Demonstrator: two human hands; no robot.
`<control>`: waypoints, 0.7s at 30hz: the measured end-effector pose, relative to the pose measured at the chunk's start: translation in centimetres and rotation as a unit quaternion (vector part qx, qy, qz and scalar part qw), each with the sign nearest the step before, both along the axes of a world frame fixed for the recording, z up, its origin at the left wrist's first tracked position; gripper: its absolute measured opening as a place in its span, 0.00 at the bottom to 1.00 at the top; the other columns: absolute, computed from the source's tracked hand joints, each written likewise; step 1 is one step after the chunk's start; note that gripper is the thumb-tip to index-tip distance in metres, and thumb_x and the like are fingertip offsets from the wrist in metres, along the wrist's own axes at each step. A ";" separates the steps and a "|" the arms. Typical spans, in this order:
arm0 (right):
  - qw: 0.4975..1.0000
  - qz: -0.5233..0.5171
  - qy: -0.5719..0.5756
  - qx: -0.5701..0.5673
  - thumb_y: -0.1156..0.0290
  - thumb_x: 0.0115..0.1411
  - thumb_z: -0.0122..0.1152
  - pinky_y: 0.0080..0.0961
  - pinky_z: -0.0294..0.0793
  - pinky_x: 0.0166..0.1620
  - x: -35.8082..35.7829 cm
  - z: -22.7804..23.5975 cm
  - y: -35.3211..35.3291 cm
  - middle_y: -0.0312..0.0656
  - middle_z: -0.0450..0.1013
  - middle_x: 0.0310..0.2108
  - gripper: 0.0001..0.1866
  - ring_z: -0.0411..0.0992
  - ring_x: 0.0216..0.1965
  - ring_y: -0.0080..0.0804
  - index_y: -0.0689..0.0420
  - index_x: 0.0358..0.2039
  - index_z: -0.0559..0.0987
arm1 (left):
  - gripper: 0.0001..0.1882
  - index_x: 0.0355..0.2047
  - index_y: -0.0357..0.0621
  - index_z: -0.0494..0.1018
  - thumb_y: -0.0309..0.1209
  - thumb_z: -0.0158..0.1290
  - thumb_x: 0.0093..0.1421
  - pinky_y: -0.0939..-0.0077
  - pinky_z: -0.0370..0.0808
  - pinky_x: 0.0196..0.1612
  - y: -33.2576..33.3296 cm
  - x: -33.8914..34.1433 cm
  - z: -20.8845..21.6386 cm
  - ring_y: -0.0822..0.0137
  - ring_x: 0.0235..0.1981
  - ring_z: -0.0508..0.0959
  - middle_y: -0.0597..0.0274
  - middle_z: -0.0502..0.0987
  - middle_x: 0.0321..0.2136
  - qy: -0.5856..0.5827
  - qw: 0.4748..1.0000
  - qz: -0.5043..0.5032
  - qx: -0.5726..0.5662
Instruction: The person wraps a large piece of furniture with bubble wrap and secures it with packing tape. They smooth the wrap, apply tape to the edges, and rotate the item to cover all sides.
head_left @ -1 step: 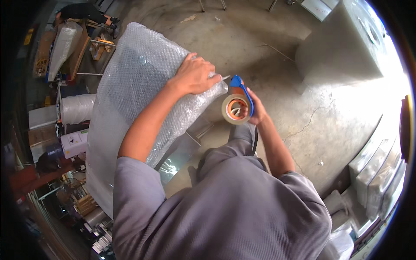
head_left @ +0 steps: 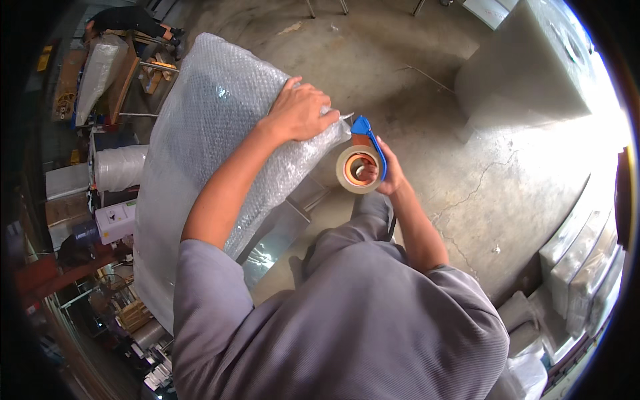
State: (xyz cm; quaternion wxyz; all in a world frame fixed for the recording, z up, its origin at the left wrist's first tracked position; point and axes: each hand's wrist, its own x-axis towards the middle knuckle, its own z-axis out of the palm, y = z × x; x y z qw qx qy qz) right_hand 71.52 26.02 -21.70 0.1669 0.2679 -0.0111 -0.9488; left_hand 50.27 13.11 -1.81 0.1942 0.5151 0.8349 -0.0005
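Note:
A large flat piece wrapped in clear bubble wrap (head_left: 220, 110) stretches from the upper middle down the left side. My left hand (head_left: 300, 113) rests over its right corner, fingers curled across the far edge and thumb apart, gripping the bubble wrap there. Just right of that corner, my right hand (head_left: 392, 170) is closed on a blue tape dispenser (head_left: 381, 150) carrying a wide roll of clear tape (head_left: 345, 180) with an orange core. Some fingertips show through the core. The dispenser's blue head is close to the wrap's corner; whether tape joins them I cannot tell.
A big upright roll of wrapping material (head_left: 520, 87) stands on the concrete floor at far right. Wrapped flat packages (head_left: 573, 267) lean at lower right. Shelving with boxes, including a white box (head_left: 115, 221), lines the left. Another person (head_left: 127, 19) is at far upper left.
The tape dispenser and my right hand have shifted slightly left, and the roll has turned a little. My left hand keeps its place on the bubble wrap.

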 end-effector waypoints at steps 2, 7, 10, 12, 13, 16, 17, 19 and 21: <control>0.969 -0.017 0.222 -0.110 0.38 0.68 0.55 0.22 0.64 0.18 -1.3 -1.0 -3.5 0.40 0.69 0.18 0.31 0.61 0.13 0.27 0.58 0.36 0.80 | 0.21 0.40 0.45 0.85 0.49 0.53 0.65 0.48 0.54 0.73 -0.2 -0.2 -0.1 0.55 0.55 0.79 0.56 0.85 0.43 0.046 0.998 0.014 0.027; 0.993 -0.058 0.100 0.037 0.41 0.69 0.55 0.31 0.71 0.22 -2.4 -1.5 -6.2 0.47 0.74 0.26 0.30 0.68 0.17 0.32 0.62 0.44 0.79 | 0.23 0.42 0.48 0.85 0.52 0.53 0.64 0.50 0.59 0.70 -0.1 -0.6 -1.8 0.53 0.51 0.81 0.55 0.85 0.41 0.098 0.995 0.018 0.026; 0.982 -0.073 0.175 0.021 0.42 0.70 0.54 0.31 0.73 0.23 -1.7 -0.9 -6.4 0.47 0.74 0.25 0.30 0.69 0.18 0.32 0.62 0.45 0.79 | 0.20 0.44 0.49 0.85 0.48 0.58 0.62 0.53 0.73 0.59 0.2 -0.6 -2.4 0.51 0.45 0.83 0.55 0.85 0.41 0.144 0.989 0.025 0.030; 0.980 -0.109 0.167 -0.006 0.42 0.72 0.49 0.29 0.70 0.23 -1.7 -0.4 -7.9 0.48 0.75 0.27 0.31 0.67 0.17 0.29 0.62 0.46 0.79 | 0.25 0.33 0.45 0.86 0.55 0.55 0.60 0.54 0.74 0.57 0.3 -0.6 -2.3 0.46 0.43 0.84 0.44 0.84 0.36 0.132 0.987 0.024 0.089; 0.979 -0.128 0.155 -0.016 0.43 0.73 0.49 0.29 0.69 0.21 -1.6 -0.3 -9.1 0.48 0.75 0.27 0.30 0.67 0.17 0.29 0.63 0.45 0.79 | 0.29 0.28 0.43 0.86 0.58 0.54 0.59 0.55 0.75 0.56 0.3 -0.6 -2.2 0.44 0.42 0.84 0.38 0.83 0.34 0.128 0.983 0.022 0.126; 0.988 -0.087 0.122 -0.035 0.39 0.71 0.49 0.31 0.67 0.19 -0.5 -0.4 -14.4 0.49 0.76 0.26 0.33 0.68 0.17 0.32 0.63 0.45 0.79 | 0.27 0.30 0.42 0.85 0.55 0.53 0.60 0.52 0.75 0.54 0.1 -0.5 -1.9 0.42 0.41 0.84 0.41 0.84 0.33 0.118 0.988 0.043 0.089; 0.983 -0.088 0.149 -0.061 0.38 0.71 0.48 0.32 0.67 0.19 -0.2 -0.4 -16.9 0.50 0.75 0.26 0.35 0.68 0.16 0.33 0.63 0.44 0.79 | 0.27 0.29 0.41 0.85 0.54 0.54 0.60 0.52 0.76 0.54 0.2 -0.4 -1.8 0.42 0.40 0.84 0.40 0.83 0.33 0.116 0.987 0.042 0.105; 0.971 -0.117 0.161 -0.134 0.35 0.70 0.44 0.34 0.68 0.20 0.2 -0.8 -20.8 0.51 0.74 0.24 0.38 0.66 0.14 0.35 0.64 0.42 0.79 | 0.26 0.28 0.40 0.84 0.53 0.54 0.60 0.52 0.76 0.53 0.4 -0.2 -1.7 0.42 0.39 0.84 0.39 0.83 0.32 0.116 0.983 0.046 0.136; 0.966 -0.105 0.181 -0.151 0.34 0.70 0.42 0.34 0.68 0.19 0.4 -1.8 -22.3 0.50 0.73 0.22 0.39 0.65 0.14 0.35 0.65 0.42 0.78 | 0.26 0.29 0.40 0.84 0.53 0.55 0.59 0.52 0.76 0.54 0.2 0.4 -1.5 0.42 0.40 0.84 0.37 0.83 0.33 0.091 0.973 0.098 0.190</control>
